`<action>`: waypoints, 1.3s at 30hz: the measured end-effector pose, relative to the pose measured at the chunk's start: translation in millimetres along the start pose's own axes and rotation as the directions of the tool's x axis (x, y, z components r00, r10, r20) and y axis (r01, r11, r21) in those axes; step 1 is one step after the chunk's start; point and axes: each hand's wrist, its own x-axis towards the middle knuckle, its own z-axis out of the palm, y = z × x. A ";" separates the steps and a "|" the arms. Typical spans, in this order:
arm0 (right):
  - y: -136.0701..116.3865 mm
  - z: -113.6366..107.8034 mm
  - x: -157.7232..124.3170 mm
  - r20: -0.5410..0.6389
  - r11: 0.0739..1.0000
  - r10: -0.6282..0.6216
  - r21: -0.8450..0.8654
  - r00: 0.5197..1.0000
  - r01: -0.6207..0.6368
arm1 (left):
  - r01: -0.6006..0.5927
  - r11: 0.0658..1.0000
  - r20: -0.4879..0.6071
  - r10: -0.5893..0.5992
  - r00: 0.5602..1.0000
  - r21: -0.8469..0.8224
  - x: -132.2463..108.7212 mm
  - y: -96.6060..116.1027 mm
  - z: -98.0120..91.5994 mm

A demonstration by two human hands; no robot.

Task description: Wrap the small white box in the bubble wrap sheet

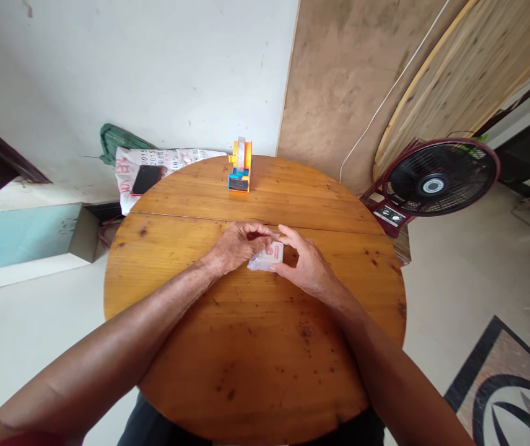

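Observation:
A small white box [273,253] with red print lies at the middle of the round wooden table, with clear plastic [258,262] around its left end. My left hand [237,246] is closed at its upper left, thumb pressed on the plastic and fingers curled behind. From the other side, my right hand [309,263] grips the box by its right end, the thumb at the near corner and the fingertips at the far edge. Part of the box's far left side is hidden under my left fingers.
An orange and blue tape dispenser [240,170] stands at the table's far edge. A dark phone [147,179] rests on a printed white sack [176,160] beyond the table at left. To the right stands a dark red fan [436,179]. The wooden tabletop [246,347] extends toward me.

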 end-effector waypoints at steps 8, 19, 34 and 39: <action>-1.1 -0.8 -0.8 0.011 1.000 0.013 -0.027 1.000 -0.013 | -0.015 1.000 0.007 0.015 1.000 -0.027 1.2 1.0 -1.4; 0.0 -0.6 -0.2 0.017 1.000 -0.012 -0.024 1.000 0.012 | -0.083 0.996 -0.057 0.081 0.995 -0.029 3.8 -1.8 -2.9; -0.5 -0.9 0.2 0.018 0.999 0.004 -0.035 1.000 -0.003 | -0.080 0.997 -0.058 0.079 0.995 -0.019 1.2 -0.8 -1.0; 2.0 0.3 -0.6 0.012 0.999 0.005 -0.035 1.000 -0.004 | -0.143 0.986 -0.091 0.151 0.984 0.082 1.9 -1.5 3.3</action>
